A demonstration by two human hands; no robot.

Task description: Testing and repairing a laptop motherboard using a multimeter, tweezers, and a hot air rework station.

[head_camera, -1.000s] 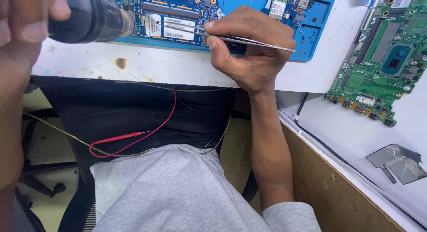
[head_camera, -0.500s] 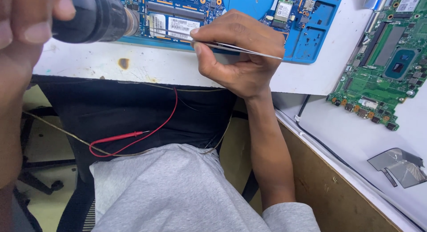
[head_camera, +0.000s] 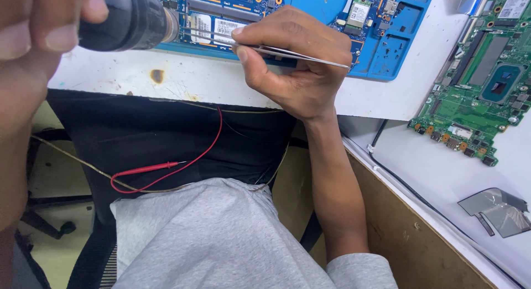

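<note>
Blue is the colour of the circuit board [head_camera: 310, 12] I am working over, which lies on the white desk [head_camera: 221, 84] at the top of my view. My right hand [head_camera: 293, 62] is closed in a pinch around thin metal tweezers [head_camera: 298, 55], thumb and fingers pressed on them near the front, and their back end sticks out to the right past my knuckles. The tips point left, just over the board's near edge; I cannot tell whether they touch it. My left hand [head_camera: 38, 29], blurred and very close to the camera, is wrapped around a dark, round tool handle [head_camera: 130, 20] whose metal nose points at the same part of the board.

1 green circuit board [head_camera: 481, 95] lies apart on the desk to the right, and a grey metal plate [head_camera: 498, 211] lies nearer to me on that side. A small burn mark [head_camera: 157, 76] shows on the desk's front edge. Below the desk, a red test probe [head_camera: 146, 168] with its red wire [head_camera: 210, 145] rests on black cloth [head_camera: 138, 134] over my lap, above my grey shirt [head_camera: 210, 239].
</note>
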